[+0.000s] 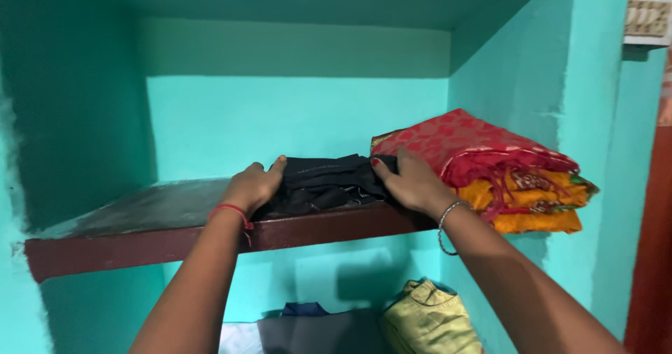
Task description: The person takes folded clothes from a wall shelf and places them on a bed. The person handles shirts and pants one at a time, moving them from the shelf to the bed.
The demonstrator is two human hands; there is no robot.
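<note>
A turquoise-painted wall niche fills my view, split by a dark reddish-brown shelf (140,245) whose top is worn grey on the left side. I stand in front of it with both arms reaching up to this shelf.

My left hand (253,186), with a red thread bracelet (234,212) at the wrist, lies palm down on the left end of a folded black garment (323,184). The fingers are curled over its edge, pressing on the cloth; I cannot tell whether they actually pinch it. My right hand (413,182), with a thin silver bangle (448,221) loose on the wrist, rests on the right end of the same garment, fingers spread and flat, the painted fingertips touching the black fabric. Neither hand is closed into a fist.

The black garment sits near the middle of the shelf, close to its front edge, between my 2 hands. Just beside it on the right, touching my right hand, lies a stack of folded cloth: a red patterned piece (462,140) on top and orange-yellow fabric (539,203) beneath, the stack jutting past the shelf's front edge against the right wall.

In the compartment below I see a folded yellow-green garment (428,319) on the right, next to dark grey cloth (318,333) and a bit of blue fabric (302,309).
</note>
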